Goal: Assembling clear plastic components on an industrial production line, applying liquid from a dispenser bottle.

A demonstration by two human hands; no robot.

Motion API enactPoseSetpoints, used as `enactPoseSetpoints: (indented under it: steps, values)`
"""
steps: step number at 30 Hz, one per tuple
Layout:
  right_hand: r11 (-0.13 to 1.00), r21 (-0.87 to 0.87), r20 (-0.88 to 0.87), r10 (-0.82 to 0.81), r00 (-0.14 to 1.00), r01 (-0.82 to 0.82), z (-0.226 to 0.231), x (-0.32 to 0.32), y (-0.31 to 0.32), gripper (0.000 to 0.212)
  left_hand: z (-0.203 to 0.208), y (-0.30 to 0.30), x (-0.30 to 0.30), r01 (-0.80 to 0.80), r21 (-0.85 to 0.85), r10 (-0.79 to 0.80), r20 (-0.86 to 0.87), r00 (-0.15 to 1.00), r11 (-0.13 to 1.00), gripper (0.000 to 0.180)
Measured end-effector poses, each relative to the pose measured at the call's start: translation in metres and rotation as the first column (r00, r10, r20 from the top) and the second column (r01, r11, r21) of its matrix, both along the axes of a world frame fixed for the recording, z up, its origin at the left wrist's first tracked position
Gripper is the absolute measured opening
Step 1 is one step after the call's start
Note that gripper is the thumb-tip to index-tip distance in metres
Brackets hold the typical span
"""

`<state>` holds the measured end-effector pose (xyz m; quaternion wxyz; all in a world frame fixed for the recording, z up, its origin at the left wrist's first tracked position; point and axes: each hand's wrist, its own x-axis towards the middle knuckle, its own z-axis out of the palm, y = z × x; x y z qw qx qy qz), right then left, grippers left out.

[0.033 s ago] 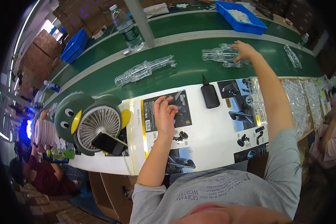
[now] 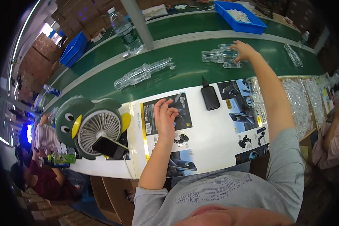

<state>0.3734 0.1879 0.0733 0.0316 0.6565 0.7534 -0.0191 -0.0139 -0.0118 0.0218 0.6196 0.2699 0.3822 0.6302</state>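
My right hand (image 2: 244,52) reaches over the green belt, thumb and fingers set around the right end of a clear plastic moulded piece (image 2: 214,56) lying there. Its fingers hide part of that end. My left hand (image 2: 165,117) hovers palm up above the printed sheets on the white table, fingers loosely bent and apart, holding nothing. A longer clear plastic piece (image 2: 141,74) lies on the belt, left of the one at my right hand. Between my hands, a black bottle with a pointed nozzle (image 2: 210,98) lies near the table's far edge.
A green penguin-shaped fan (image 2: 98,130) stands at left, a phone (image 2: 110,147) before it. Clear parts fill a box (image 2: 298,107) right of my right arm. A water bottle (image 2: 127,34) stands beside a metal post (image 2: 138,22). A blue tray (image 2: 248,26) sits beyond the belt.
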Motion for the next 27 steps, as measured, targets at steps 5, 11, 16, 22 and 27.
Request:
enactPoseSetpoints:
  steps: [5, 11, 16, 22, 27]
  values:
    - [0.999, 0.019, 0.025, 0.026, 0.999, -0.026, 0.010, 0.005, -0.003, 0.080, -0.002, 0.003, 0.007, 0.024, -0.001, -0.024, -0.012, 1.000, 1.000, 0.026]
    - [0.989, 0.033, -0.016, 0.143, 0.990, -0.142, 0.037, -0.008, -0.040, 0.052, -0.005, 0.003, 0.006, 0.029, -0.007, -0.029, -0.017, 0.999, 1.000, 0.025]
    - [0.972, -0.158, -0.032, 0.170, 0.985, -0.173, 0.045, -0.022, -0.116, 0.028, -0.007, 0.001, 0.006, 0.040, -0.009, -0.040, -0.036, 0.999, 0.999, 0.028]
    - [0.957, -0.144, -0.094, 0.241, 0.966, -0.253, 0.013, 0.003, -0.144, 0.015, -0.012, 0.003, 0.012, 0.075, -0.018, -0.076, -0.043, 0.996, 0.997, 0.028]
    - [0.959, -0.203, -0.299, 0.130, 0.945, -0.196, 0.029, 0.015, -0.144, 0.011, -0.012, 0.002, 0.012, 0.079, -0.004, -0.079, -0.063, 0.995, 0.997, 0.028]
